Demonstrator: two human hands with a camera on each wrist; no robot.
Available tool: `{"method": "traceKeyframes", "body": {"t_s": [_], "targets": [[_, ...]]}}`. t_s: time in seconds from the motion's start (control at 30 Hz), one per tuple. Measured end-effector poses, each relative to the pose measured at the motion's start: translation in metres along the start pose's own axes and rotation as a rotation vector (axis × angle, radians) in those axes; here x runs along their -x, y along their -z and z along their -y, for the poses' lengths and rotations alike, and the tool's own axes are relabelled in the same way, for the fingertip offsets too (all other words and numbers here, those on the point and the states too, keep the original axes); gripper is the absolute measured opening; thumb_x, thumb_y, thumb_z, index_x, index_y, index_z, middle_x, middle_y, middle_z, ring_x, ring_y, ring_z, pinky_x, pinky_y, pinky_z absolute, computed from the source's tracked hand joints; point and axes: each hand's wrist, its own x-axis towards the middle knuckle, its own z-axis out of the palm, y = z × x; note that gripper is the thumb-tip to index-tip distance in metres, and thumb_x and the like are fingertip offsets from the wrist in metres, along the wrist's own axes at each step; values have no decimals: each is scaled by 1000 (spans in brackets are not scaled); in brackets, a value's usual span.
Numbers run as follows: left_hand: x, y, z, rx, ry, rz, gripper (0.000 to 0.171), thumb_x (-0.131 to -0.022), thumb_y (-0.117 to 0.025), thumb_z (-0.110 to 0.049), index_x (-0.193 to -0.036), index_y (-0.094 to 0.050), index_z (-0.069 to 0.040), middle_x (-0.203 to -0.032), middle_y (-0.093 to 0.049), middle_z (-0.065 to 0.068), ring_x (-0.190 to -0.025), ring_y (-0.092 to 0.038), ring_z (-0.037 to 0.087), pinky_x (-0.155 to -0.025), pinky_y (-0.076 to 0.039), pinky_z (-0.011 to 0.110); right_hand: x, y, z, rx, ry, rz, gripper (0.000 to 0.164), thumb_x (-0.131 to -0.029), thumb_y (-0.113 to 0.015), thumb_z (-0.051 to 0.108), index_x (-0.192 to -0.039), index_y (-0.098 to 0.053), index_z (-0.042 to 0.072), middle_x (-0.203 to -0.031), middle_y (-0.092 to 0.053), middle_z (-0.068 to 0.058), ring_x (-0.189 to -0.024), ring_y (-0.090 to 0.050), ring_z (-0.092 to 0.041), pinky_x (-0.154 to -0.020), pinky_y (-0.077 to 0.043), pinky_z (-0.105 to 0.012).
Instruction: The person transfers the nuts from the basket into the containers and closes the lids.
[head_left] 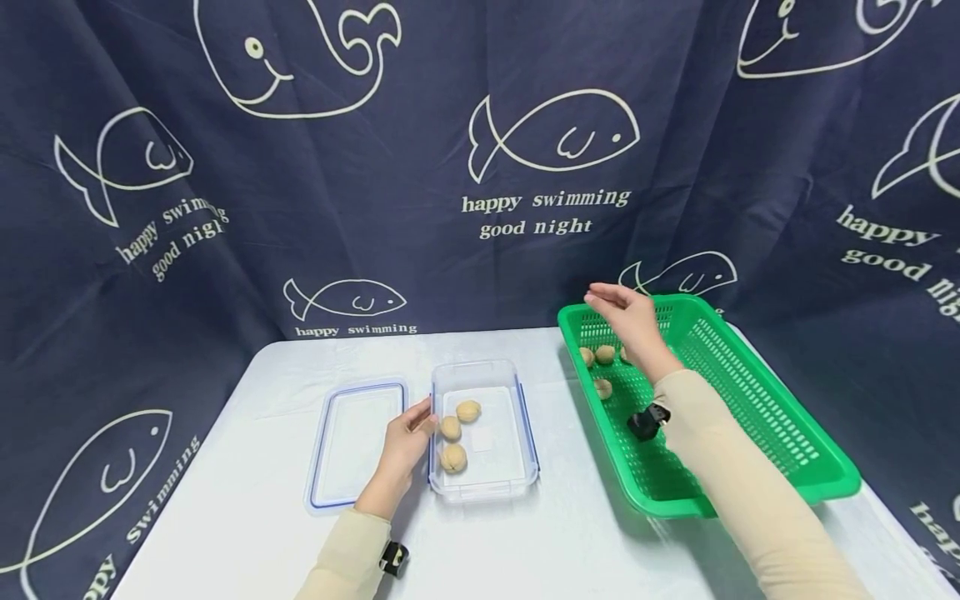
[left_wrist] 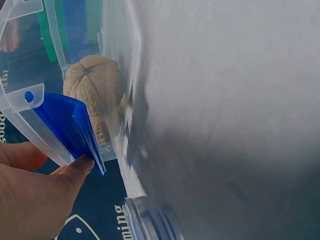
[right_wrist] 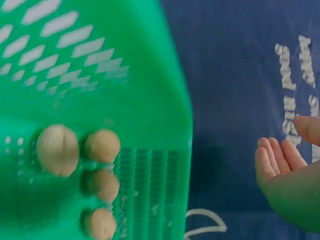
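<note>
A clear plastic container (head_left: 483,492) with blue clips stands mid-table and holds three walnuts (head_left: 453,457). My left hand (head_left: 423,419) rests against its left wall. In the left wrist view the fingertips (left_wrist: 80,164) touch a blue clip (left_wrist: 67,125), with a walnut (left_wrist: 95,90) just behind the wall. My right hand (head_left: 600,298) hovers over the far left corner of a green basket (head_left: 750,392), fingers relaxed and empty. Several walnuts (head_left: 604,354) lie in that corner below it. The right wrist view shows them (right_wrist: 57,150) on the basket floor (right_wrist: 150,75), with the open hand (right_wrist: 287,150) off to the right.
The container's clear lid (head_left: 356,442) with a blue seal lies flat just left of my left hand. A white table (head_left: 562,542) carries everything. A dark blue cloth with a fish print (head_left: 555,167) hangs close behind the table and around its sides.
</note>
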Motion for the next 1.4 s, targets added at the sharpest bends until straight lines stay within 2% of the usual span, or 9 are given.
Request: {"method": "traceKeyframes", "body": {"t_s": [0.3,0.43,0.6,0.73,0.83,0.93,1.07,1.23,1.4], "targets": [[-1,0,1,-8,-3,0,41,-96,-54,-5,-136,-49,5,-135,-52,25,-127,-48,38,-108,-39,45,-5,29,-24,-3,-50,-79,46,-94,-64,25,-132,-56,2,-114,-65,4,-92,-56,7,-93,-46,-18],[-1,0,2,-3,-1,0,42,-96,-54,-5,-136,-49,4,-136,-51,24,-127,-48,38,-109,-38,45,-9,37,-37,10,-82,-124,46,-93,-64,24,-132,-56,0,-102,-64,14,-89,-55,8,-86,-46,-14],[-2,0,3,-5,3,-4,42,-96,-54,-6,-136,-49,4,-136,-51,24,-127,-48,37,-109,-39,45,-13,42,-56,34,-153,-150,48,-93,-64,24,-132,-55,-1,-89,-59,21,-82,-53,10,-93,-47,-23],[-2,0,3,-4,4,-3,42,-96,-54,-6,-136,-49,4,-136,-52,24,-127,-48,37,-108,-40,44,-15,46,-71,69,-197,-152,48,-94,-62,24,-135,-52,-2,-102,-63,9,-86,-53,5,-104,-45,-35],[-2,0,3,1,-1,-1,41,-96,-54,-5,-136,-49,4,-135,-52,25,-127,-49,37,-107,-41,44,-17,48,-81,91,-236,-146,48,-96,-60,22,-136,-50,-2,-123,-60,-10,-105,-57,-13,-108,-41,-40],[-1,0,1,2,-1,2,41,-96,-53,-5,-136,-49,5,-135,-52,25,-126,-49,37,-106,-42,43,-18,49,-90,102,-275,-132,49,-96,-58,20,-138,-48,-2,-138,-49,-21,-127,-47,-30,-111,-37,-43],[0,0,0,0,1,5,41,-96,-53,-4,-136,-49,5,-135,-51,26,-126,-49,37,-106,-42,43,-18,51,-99,96,-322,-107,49,-97,-56,17,-140,-45,-2,-145,-41,-23,-134,-37,-37,-112,-34,-47],[0,0,1,-4,-5,4,41,-96,-54,-5,-135,-49,6,-135,-52,26,-126,-49,37,-107,-41,43,-17,53,-106,81,-367,-84,50,-98,-53,15,-143,-40,-2,-148,-37,-24,-137,-33,-39,-113,-32,-48],[-1,0,1,-7,-5,1,41,-96,-54,-5,-135,-49,6,-135,-52,25,-126,-50,37,-107,-41,43,-20,53,-113,120,-421,-83,52,-96,-54,15,-142,-40,-4,-148,-35,-26,-137,-31,-42,-113,-29,-52]]}}
